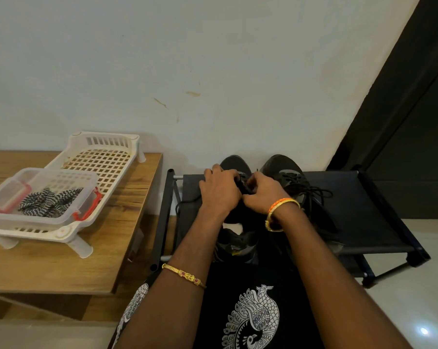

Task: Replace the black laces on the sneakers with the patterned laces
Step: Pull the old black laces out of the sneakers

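Both hands are down on the left sneaker (234,167) now, which sits toe to the wall on the black rack (364,210), its long axis running straight away from the person. The left hand (219,190) lies curled over the shoe's left side, fingers bent around the upper; whether they pinch lace or only steady the shoe I cannot tell, the back of the hand hides it. The right hand (262,195) comes in from the other side, fingertips bunched and pinching at the black lace (243,183) in the narrow gap between the two hands. So the lace lies just ahead of the right fingertips, toward the toe, and the right hand is the nearer one to work it; my read is that unlacing is under way and any pull should go back toward the body, along the shoe. A loose strand trails off the left side across the rack. The right sneaker (286,175) stands just beside, black laces loose and spilling to the right. The patterned laces (49,201), zigzag black and white, wait in a clear tub (11,187) on a white tray (104,157) on the wooden table (61,268), well off to the left, nearer the left hand. No brand or writing readable anywhere; the dark garment shows only a white peacock print (253,318).
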